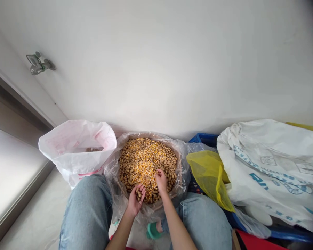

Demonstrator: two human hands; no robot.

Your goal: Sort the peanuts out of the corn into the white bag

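Three bags flank one round basket lined with clear plastic and heaped with corn kernels and peanuts in their shells; to its left stands an open white sack with something brown low inside; to its right a yellow bag slumps against a big printed white sack, a blue crate just behind them; the person sits with jeans-clad knees either side of the basket; the left hand is cupped palm up over the pile, a few peanuts in it; the right hand angles down, its fingertips touching the pile; the hands are close but apart.
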